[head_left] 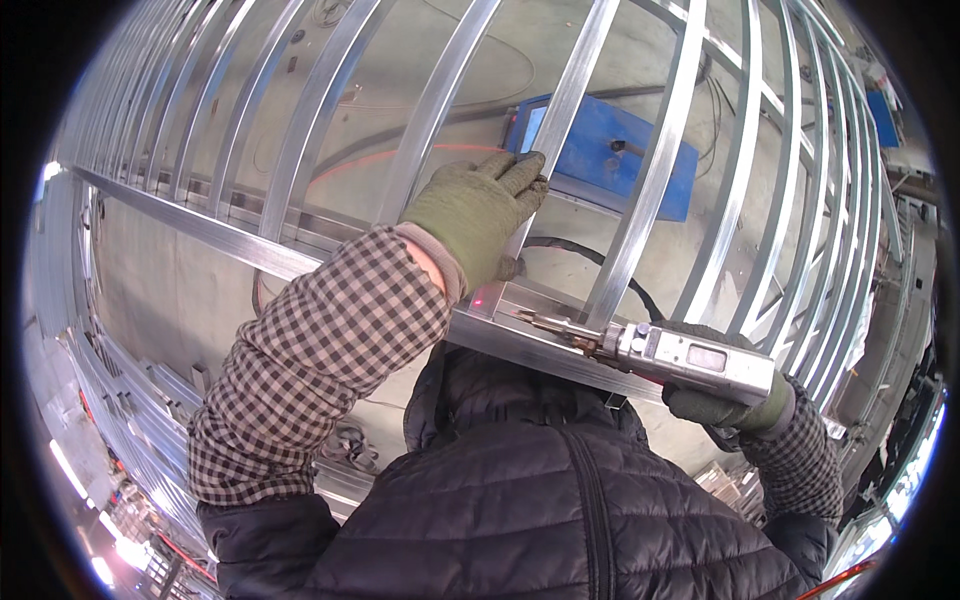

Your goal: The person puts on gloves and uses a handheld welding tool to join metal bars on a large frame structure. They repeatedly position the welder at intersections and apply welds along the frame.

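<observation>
My left hand [470, 210], in a green work glove, is closed round one crossbar [572, 95] of a silvery metal frame, close to where that bar meets the near rail [220, 232]. In my right hand [735, 400], also gloved, is a handheld laser welding gun [700, 358] with a grey metal body and a thin brass-coloured nozzle. The nozzle points left along the near rail. A small red light spot shows on the metal by the bar's foot, just left of the nozzle tip. The gun's body hides most of my right fingers.
Beyond the bars a blue boxy machine [612, 150] stands on the grey floor, with dark cables and an orange line [370, 160] around it. Parallel bars continue left and right. More metal profiles [130, 430] lie at the left. A dark hose [590, 252] runs beneath the frame.
</observation>
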Tool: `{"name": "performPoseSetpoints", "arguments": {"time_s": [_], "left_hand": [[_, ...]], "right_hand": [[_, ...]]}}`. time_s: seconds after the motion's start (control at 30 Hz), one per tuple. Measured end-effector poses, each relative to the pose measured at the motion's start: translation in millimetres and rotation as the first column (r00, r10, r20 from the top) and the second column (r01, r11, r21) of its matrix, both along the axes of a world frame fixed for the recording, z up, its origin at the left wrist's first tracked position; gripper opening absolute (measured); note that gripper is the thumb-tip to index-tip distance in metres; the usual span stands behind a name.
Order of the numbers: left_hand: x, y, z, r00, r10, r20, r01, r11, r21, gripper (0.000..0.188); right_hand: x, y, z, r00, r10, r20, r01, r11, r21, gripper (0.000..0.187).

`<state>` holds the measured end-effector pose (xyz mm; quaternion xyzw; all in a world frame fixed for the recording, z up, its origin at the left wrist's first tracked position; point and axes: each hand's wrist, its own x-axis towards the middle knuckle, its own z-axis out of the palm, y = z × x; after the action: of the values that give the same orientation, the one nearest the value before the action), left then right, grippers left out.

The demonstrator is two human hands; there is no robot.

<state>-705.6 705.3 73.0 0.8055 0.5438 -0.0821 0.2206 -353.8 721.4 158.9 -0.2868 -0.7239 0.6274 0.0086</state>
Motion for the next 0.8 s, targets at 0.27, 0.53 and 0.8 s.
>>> {"name": "performPoseSetpoints", "arguments": {"time_s": [0.27,0.53,0.8], "left_hand": [[1,11,7,0.996,-0.034,-0.083,0.030,0.999,-0.045,0.071],[1,10,4,0.995,-0.040,-0.094,0.041,0.999,0.006,0.070],[1,7,-2,0.997,-0.021,-0.069,0.026,0.997,0.071,0.070]], "right_hand": [[-48,35,-14,0.993,0.115,-0.008,-0.112,0.950,-0.291,0.048],[-60,47,-25,0.979,0.183,0.091,-0.121,0.877,-0.466,0.053],[-54,47,-33,0.981,0.154,0.122,-0.082,0.885,-0.458,0.054]]}}
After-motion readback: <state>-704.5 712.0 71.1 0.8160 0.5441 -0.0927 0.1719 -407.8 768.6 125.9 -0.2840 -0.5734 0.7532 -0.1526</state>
